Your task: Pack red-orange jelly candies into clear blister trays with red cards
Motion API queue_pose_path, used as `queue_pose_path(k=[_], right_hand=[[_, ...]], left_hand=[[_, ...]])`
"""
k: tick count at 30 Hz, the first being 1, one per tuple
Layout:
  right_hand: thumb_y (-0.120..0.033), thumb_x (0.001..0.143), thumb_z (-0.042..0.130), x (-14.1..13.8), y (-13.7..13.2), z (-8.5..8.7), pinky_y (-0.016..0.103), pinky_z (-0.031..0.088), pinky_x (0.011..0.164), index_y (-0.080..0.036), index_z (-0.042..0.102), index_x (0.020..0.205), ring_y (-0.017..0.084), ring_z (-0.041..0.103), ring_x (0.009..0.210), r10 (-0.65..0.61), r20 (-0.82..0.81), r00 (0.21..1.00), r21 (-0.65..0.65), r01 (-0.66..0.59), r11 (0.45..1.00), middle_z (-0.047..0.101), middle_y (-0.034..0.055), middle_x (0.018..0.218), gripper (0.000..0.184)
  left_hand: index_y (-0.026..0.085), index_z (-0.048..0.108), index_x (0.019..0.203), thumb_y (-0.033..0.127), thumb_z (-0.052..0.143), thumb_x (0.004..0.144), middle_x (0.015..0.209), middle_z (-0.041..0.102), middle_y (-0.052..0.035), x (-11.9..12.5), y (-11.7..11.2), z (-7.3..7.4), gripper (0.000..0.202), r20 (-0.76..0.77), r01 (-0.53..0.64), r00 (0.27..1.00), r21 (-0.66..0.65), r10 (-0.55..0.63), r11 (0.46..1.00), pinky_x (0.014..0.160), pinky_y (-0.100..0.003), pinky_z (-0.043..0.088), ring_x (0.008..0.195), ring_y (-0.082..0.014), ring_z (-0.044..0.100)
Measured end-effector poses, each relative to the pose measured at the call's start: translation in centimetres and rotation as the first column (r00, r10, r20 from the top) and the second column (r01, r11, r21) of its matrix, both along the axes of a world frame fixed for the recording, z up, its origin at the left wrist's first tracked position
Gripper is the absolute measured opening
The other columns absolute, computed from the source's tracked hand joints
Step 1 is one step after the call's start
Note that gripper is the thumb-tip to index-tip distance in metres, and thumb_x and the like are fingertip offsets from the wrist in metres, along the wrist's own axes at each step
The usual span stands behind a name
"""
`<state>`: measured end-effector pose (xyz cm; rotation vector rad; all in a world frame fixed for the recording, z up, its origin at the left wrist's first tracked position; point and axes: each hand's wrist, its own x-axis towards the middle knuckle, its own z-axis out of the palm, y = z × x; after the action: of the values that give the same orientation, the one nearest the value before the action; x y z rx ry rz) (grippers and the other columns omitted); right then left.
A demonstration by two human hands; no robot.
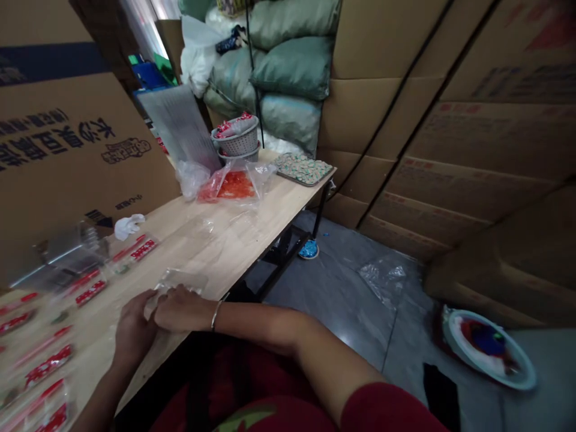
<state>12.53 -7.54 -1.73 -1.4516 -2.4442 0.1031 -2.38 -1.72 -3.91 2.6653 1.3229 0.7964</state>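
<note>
Close together at the table's near edge, my left hand (135, 327) and my right hand (183, 309) are both closed on a clear plastic bag (191, 280). The bag's far part lies past my knuckles, and what is inside it, if anything, I cannot make out. A bracelet circles my right wrist. To the left of my hands, several clear packs with red-and-white printed packets (90, 292) and red strips lie in rows on the wooden table (234, 240).
A large cardboard box (85, 138) stands along the table's left side. Farther back are a bag of orange-red contents (236, 185), grey baskets (238, 141) and a tray of small packets (303, 168). A light-blue basin (524, 375) sits on the floor at right.
</note>
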Motion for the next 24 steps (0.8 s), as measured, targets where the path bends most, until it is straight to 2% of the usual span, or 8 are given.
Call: queue_pose_path(k=[2,4,6,9,11,14,18,24], right_hand=[[-0.018,0.085,0.053,0.3,0.3,0.7,0.035,0.047,0.07,-0.012,0.064,0.084,0.025,0.059,0.089,0.0,-0.064,0.998,-0.032,-0.002,0.999,0.066,0.0107,0.096,0.012],[-0.025,0.086,0.055,1.2,0.1,1.8,0.034,0.046,0.076,-0.011,0.063,0.086,0.024,0.057,0.092,-0.031,-0.146,0.989,0.016,0.033,0.999,0.065,0.011,0.094,0.016],[-0.027,0.087,0.054,2.6,-0.9,2.9,0.033,0.044,0.081,-0.009,0.062,0.087,0.023,0.055,0.092,-0.094,-0.228,0.969,0.121,0.124,0.985,0.063,0.0117,0.092,0.02],[-0.023,0.086,0.053,5.2,-3.3,3.7,0.035,0.042,0.082,-0.011,0.06,0.088,0.024,0.052,0.091,-0.162,-0.244,0.956,0.206,0.214,0.955,0.06,0.0109,0.09,0.014],[-0.019,0.087,0.051,6.9,-5.0,2.9,0.037,0.041,0.082,-0.012,0.06,0.087,0.025,0.051,0.092,-0.156,-0.156,0.975,0.205,0.186,0.961,0.059,0.0109,0.09,0.011],[-0.014,0.084,0.053,8.5,-7.1,0.7,0.037,0.041,0.083,-0.01,0.061,0.088,0.024,0.052,0.089,-0.134,0.012,0.991,0.08,0.133,0.988,0.059,0.0113,0.092,0.011],[-0.013,0.081,0.054,9.3,-7.3,-1.6,0.035,0.04,0.086,-0.009,0.062,0.091,0.024,0.051,0.093,-0.109,0.115,0.987,0.012,0.108,0.994,0.059,0.0121,0.097,0.014],[-0.012,0.082,0.051,11.5,-4.7,-1.8,0.034,0.04,0.086,-0.011,0.062,0.089,0.024,0.053,0.092,-0.166,0.139,0.976,-0.007,0.169,0.986,0.06,0.0103,0.095,0.013]], left_hand=[[0.011,0.052,0.115,0.046,0.046,0.078,0.111,0.059,-0.0162,0.6,-2.0,0.6,0.052,0.141,-0.143,0.981,0.071,0.132,0.987,0.092,-0.051,0.046,0.105,-0.0328,0.056],[0.007,0.041,0.126,0.049,0.044,0.081,0.119,0.053,-0.019,1.2,-4.0,0.6,0.061,0.267,-0.238,0.942,0.099,0.204,0.966,0.096,-0.051,0.042,0.112,-0.0335,0.051],[0.008,0.04,0.126,0.048,0.036,0.086,0.12,0.052,-0.0186,2.0,-5.2,0.4,0.057,0.26,-0.184,0.952,0.068,0.16,0.981,0.096,-0.05,0.042,0.113,-0.0318,0.05],[0.015,0.057,0.102,0.047,0.027,0.09,0.101,0.061,-0.0128,2.8,-5.6,0.3,0.045,-0.017,0.064,0.998,-0.069,-0.065,0.996,0.089,-0.045,0.045,0.098,-0.0277,0.056],[0.017,0.06,0.084,0.052,0.033,0.088,0.085,0.063,-0.0098,2.9,-5.4,0.6,0.045,-0.213,0.117,0.966,-0.147,-0.147,0.982,0.083,-0.044,0.046,0.086,-0.0264,0.056],[0.016,0.059,0.075,0.06,0.052,0.077,0.078,0.061,-0.0086,2.8,-5.1,0.9,0.045,-0.326,0.061,0.94,-0.133,-0.102,0.989,0.081,-0.043,0.044,0.08,-0.0261,0.054],[0.017,0.058,0.067,0.062,0.063,0.067,0.077,0.06,-0.0055,2.6,-4.3,0.6,0.045,-0.291,0.064,0.95,-0.175,-0.114,0.982,0.077,-0.038,0.042,0.077,-0.0233,0.054],[0.018,0.056,0.066,0.067,0.063,0.063,0.071,0.059,-0.0027,2.4,-3.1,-0.4,0.05,-0.158,0.088,0.979,-0.25,-0.13,0.964,0.068,-0.032,0.039,0.071,-0.0208,0.053]])
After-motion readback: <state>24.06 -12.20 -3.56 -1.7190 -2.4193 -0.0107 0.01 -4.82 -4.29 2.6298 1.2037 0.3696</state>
